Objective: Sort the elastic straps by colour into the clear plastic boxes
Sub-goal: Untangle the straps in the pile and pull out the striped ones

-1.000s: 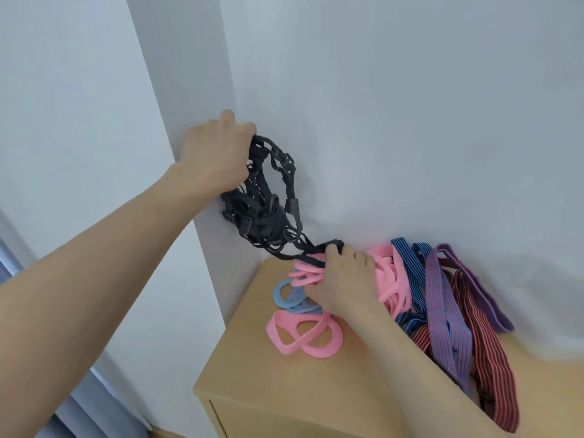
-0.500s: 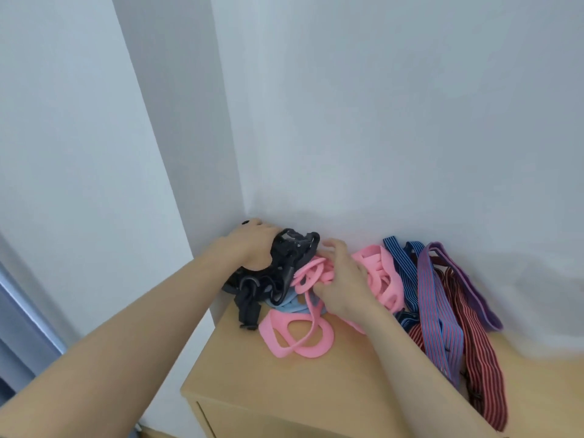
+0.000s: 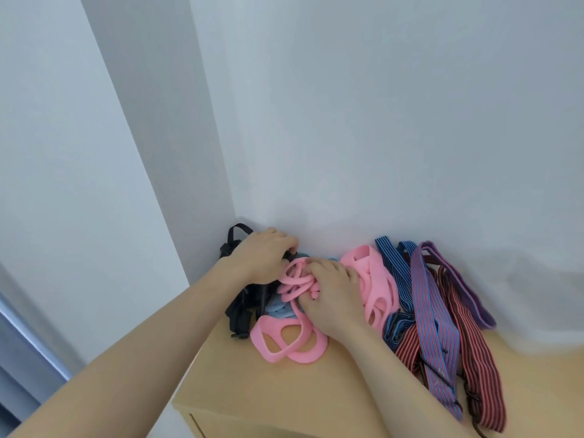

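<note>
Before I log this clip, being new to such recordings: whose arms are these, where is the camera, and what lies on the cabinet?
No machine here: these are a person's bare arms, filmed by a wide-angle camera worn on their head, looking down. The left hand grips black straps in the wall corner; the right hand pinches tangled pink straps. A light blue strap lies under them, striped straps to the right, all on a wooden cabinet. No clear boxes show.

place: plain indoor room corner | evidence: white walls (image 3: 379,121), light wooden cabinet (image 3: 252,390)
</note>
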### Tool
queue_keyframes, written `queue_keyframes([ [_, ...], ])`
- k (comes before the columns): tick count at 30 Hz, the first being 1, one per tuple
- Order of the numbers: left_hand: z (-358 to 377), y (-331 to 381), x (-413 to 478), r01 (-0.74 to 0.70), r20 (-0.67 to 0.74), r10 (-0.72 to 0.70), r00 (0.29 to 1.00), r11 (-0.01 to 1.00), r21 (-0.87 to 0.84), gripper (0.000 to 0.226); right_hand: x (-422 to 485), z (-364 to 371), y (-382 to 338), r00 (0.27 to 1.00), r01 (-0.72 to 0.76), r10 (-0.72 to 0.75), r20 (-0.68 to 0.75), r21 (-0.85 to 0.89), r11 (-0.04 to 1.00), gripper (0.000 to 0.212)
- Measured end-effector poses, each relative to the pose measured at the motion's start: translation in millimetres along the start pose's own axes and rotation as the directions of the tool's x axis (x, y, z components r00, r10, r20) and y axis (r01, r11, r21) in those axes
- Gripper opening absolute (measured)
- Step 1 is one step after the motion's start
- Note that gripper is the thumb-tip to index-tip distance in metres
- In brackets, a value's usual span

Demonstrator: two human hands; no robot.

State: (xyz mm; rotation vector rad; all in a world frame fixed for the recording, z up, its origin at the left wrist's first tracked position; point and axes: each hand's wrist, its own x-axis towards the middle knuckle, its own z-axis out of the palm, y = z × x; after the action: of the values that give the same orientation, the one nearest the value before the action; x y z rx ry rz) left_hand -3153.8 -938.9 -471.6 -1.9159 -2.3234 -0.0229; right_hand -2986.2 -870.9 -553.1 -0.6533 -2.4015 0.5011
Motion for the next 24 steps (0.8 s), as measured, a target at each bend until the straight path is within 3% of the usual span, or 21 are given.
queue_keyframes([
  [5, -5, -25, -19, 0.094, -0.102, -0.078, 0.992, 0.982, 0.162, 0.021, 4, 3, 2, 0.98, -0.081, 0.11, -0.167, 0.174, 0.981, 0.017],
  [9, -7, -40, -28, 0.185, -0.184, -0.129, 0.975, 0.926, 0.33, 0.016, 14, -2, 0, 0.912, -0.176, 0.31, -0.268, 0.427, 0.887, 0.017],
  [11, 0, -36, -28, 0.159, -0.162, -0.102, 0.981, 0.907, 0.39, 0.016, 22, -4, -2, 0.875, -0.2, 0.357, -0.327, 0.428, 0.881, 0.013],
  [13, 13, -28, -28, 0.128, -0.123, -0.092, 0.988, 0.935, 0.33, 0.013, 31, -3, -4, 0.893, -0.188, 0.287, -0.346, 0.292, 0.938, 0.018],
  [16, 22, -23, -33, 0.145, -0.126, -0.136, 0.983, 0.987, 0.065, 0.01, 33, 5, -15, 0.996, -0.088, 0.081, -0.048, -0.165, 0.982, 0.04],
  [18, 21, -20, -43, 0.167, -0.143, -0.181, 0.973, 0.98, -0.106, 0.029, 29, 14, -20, 0.99, 0.033, 0.02, 0.138, -0.369, 0.929, 0.046],
  [21, 14, 0, -77, 0.079, -0.274, -0.171, 0.946, 0.946, -0.315, 0.049, 27, 15, -23, 0.968, 0.029, 0.061, 0.243, -0.352, 0.936, 0.056],
  [24, 23, 28, -117, -0.098, -0.337, -0.028, 0.941, 0.932, -0.349, 0.053, 30, -4, -27, 0.957, 0.008, 0.036, 0.287, -0.153, 0.988, 0.065],
])
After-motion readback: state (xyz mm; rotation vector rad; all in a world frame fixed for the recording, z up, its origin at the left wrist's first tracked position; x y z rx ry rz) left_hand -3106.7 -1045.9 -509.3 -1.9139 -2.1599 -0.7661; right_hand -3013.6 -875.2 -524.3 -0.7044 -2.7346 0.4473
